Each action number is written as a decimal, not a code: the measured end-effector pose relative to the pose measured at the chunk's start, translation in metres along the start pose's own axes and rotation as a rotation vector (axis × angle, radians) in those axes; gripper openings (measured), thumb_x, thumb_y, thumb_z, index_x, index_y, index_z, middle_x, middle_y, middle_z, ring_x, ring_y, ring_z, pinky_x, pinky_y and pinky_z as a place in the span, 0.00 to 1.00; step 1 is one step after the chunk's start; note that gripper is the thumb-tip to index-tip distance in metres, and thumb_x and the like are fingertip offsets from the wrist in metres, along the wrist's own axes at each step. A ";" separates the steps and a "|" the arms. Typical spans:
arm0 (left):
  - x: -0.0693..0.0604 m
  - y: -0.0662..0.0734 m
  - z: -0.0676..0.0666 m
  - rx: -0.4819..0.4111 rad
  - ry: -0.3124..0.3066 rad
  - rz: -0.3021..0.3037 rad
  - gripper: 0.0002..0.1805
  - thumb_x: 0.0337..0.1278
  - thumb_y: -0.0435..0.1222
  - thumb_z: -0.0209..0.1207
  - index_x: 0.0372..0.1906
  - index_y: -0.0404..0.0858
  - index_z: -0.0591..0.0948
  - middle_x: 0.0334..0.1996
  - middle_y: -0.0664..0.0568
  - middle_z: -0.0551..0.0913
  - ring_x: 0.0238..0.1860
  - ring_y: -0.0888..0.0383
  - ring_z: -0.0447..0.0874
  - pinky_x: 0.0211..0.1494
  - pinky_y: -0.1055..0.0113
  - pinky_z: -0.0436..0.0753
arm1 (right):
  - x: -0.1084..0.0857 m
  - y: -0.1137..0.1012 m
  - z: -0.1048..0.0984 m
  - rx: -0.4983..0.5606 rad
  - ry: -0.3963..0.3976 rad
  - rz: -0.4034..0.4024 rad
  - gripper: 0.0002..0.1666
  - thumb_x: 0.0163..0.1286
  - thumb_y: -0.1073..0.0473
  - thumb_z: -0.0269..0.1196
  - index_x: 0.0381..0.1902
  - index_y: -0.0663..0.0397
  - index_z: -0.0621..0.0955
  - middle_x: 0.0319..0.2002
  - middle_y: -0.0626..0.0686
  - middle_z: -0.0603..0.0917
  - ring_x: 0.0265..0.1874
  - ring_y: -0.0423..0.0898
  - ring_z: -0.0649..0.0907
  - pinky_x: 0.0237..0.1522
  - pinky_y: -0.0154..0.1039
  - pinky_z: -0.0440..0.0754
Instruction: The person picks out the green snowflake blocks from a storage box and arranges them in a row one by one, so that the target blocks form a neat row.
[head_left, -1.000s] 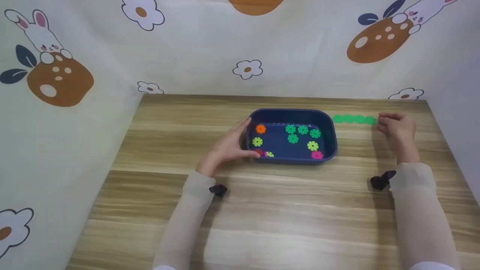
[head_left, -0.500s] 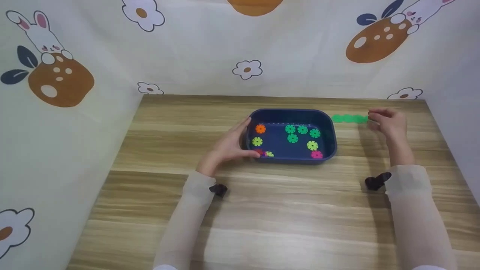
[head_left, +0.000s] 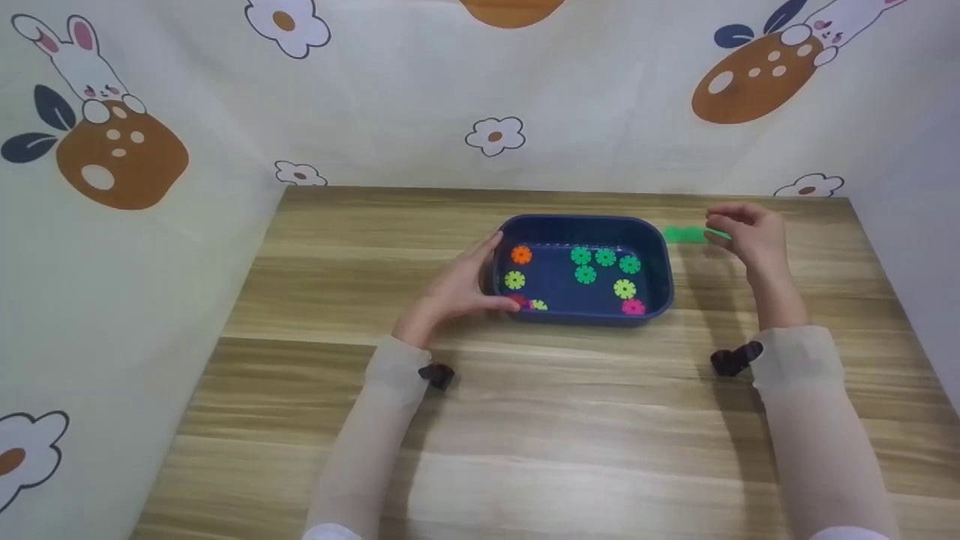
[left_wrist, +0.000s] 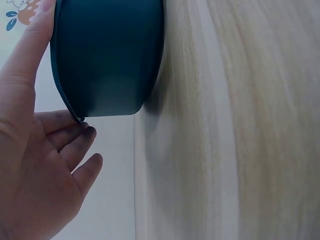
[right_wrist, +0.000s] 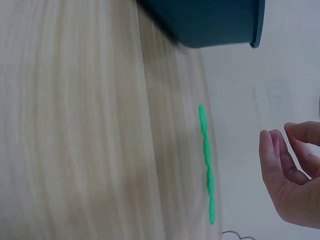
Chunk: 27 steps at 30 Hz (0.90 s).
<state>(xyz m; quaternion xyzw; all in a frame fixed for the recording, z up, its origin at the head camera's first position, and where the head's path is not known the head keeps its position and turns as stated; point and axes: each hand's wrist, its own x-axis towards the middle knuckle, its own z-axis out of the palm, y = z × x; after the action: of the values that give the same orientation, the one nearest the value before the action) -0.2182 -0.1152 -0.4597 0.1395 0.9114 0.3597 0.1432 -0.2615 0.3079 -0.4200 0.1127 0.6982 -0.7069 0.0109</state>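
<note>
A dark blue plastic tray (head_left: 592, 320) stands on the table. My left hand (head_left: 454, 294) holds its left end, the thumb over the near rim and the fingers at the far corner. In the left wrist view the tray's end wall (left_wrist: 107, 60) fills the space beside the thumb. Green flower-shaped plastic discs joined in a strip (head_left: 682, 235) lie right of the tray. My right hand (head_left: 754, 238) hovers over the strip's right part, hiding some of it. In the right wrist view the whole strip (right_wrist: 207, 162) lies apart from the fingers, which are loosely bent and hold nothing.
Inside the tray lie several loose flower discs: green ones (head_left: 585, 274), an orange one (head_left: 521, 255), yellow ones (head_left: 625, 289) and a pink one (head_left: 633, 307). A patterned cloth (head_left: 390, 97) rises behind the wooden table (head_left: 570, 420).
My right hand has moved left along the green strip from its right end and lifted slightly. The left hand and the tray have stayed in place.
</note>
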 end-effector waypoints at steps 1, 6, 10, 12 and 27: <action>0.000 0.000 0.000 -0.001 0.003 0.002 0.66 0.39 0.61 0.74 0.81 0.55 0.46 0.82 0.57 0.46 0.81 0.51 0.47 0.81 0.47 0.55 | -0.001 0.000 0.003 0.001 -0.008 -0.005 0.07 0.68 0.69 0.64 0.42 0.58 0.85 0.32 0.43 0.85 0.34 0.35 0.86 0.41 0.28 0.87; 0.001 -0.001 0.000 0.041 0.018 0.043 0.67 0.39 0.61 0.74 0.81 0.50 0.47 0.82 0.52 0.47 0.81 0.49 0.49 0.81 0.47 0.56 | -0.002 0.000 0.018 0.006 -0.050 -0.047 0.08 0.68 0.68 0.64 0.44 0.61 0.85 0.34 0.44 0.86 0.34 0.37 0.86 0.41 0.29 0.87; 0.001 -0.001 0.000 0.062 0.022 0.056 0.67 0.39 0.62 0.74 0.81 0.48 0.48 0.82 0.49 0.48 0.81 0.48 0.50 0.81 0.48 0.56 | -0.002 0.000 0.029 -0.028 -0.069 -0.058 0.08 0.69 0.66 0.63 0.45 0.60 0.85 0.35 0.45 0.85 0.36 0.38 0.86 0.42 0.29 0.87; 0.001 -0.001 0.000 0.062 0.022 0.053 0.67 0.39 0.62 0.74 0.81 0.49 0.48 0.82 0.49 0.48 0.81 0.48 0.49 0.81 0.48 0.56 | -0.003 -0.001 0.035 -0.051 -0.077 -0.059 0.10 0.69 0.66 0.63 0.47 0.61 0.83 0.36 0.45 0.85 0.37 0.38 0.86 0.43 0.29 0.87; 0.000 0.001 0.000 0.039 0.014 0.033 0.67 0.39 0.61 0.74 0.81 0.50 0.47 0.82 0.50 0.46 0.81 0.49 0.48 0.82 0.48 0.55 | -0.010 -0.003 0.081 -0.081 -0.182 -0.066 0.12 0.69 0.69 0.62 0.50 0.68 0.80 0.35 0.46 0.84 0.35 0.37 0.86 0.43 0.29 0.87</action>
<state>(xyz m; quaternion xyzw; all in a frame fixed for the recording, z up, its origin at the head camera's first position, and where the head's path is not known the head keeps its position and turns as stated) -0.2179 -0.1145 -0.4595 0.1549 0.9167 0.3454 0.1279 -0.2635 0.2266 -0.4154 0.0245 0.7256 -0.6854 0.0555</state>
